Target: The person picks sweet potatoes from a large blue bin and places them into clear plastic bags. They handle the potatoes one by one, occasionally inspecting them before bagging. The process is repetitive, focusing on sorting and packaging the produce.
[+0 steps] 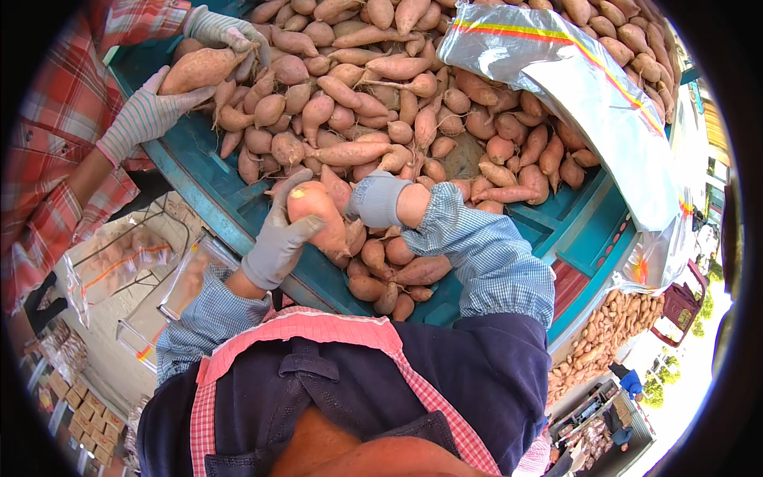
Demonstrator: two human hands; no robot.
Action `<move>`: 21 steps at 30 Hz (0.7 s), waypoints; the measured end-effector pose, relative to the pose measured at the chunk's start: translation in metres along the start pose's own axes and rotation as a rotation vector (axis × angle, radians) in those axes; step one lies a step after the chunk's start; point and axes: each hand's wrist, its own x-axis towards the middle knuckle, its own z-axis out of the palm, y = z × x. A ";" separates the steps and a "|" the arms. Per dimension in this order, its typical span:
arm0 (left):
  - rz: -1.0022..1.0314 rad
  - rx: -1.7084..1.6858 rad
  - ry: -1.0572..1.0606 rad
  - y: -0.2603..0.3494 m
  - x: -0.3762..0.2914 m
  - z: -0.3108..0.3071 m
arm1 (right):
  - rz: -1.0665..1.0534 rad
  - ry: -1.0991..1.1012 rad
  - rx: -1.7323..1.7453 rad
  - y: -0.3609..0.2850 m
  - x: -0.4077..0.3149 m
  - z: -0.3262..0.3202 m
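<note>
My left hand (275, 247), in a grey glove, grips a large sweet potato (317, 216) with a pale patch at its upper end. Just right of it is my right hand (378, 198), also gloved, with its back towards me. Its fingers are largely hidden, so what it touches is unclear. Around and beyond both hands spreads a heap of sweet potatoes (349, 154), many with thin roots. They lie in a teal metal bed (205, 179). A smaller group of sweet potatoes (381, 277) sits nearer my body.
At the left, a co-worker's striped-gloved hands (140, 122) hold another large sweet potato (202, 70). Clear plastic sheeting (596, 113) drapes over the heap's right side. Bags of sweet potatoes (122, 262) stand on the ground, and stacked cardboard boxes (89, 423) are farther off.
</note>
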 end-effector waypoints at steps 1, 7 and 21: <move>-0.024 -0.120 -0.058 0.005 -0.003 -0.005 | 0.012 -0.068 -0.052 0.007 0.005 -0.003; -0.209 -0.465 -0.264 0.012 -0.012 -0.034 | 0.290 0.654 0.134 0.094 0.015 -0.024; -0.258 -0.628 -0.366 0.005 -0.008 -0.050 | 0.144 1.802 1.228 0.172 -0.012 -0.041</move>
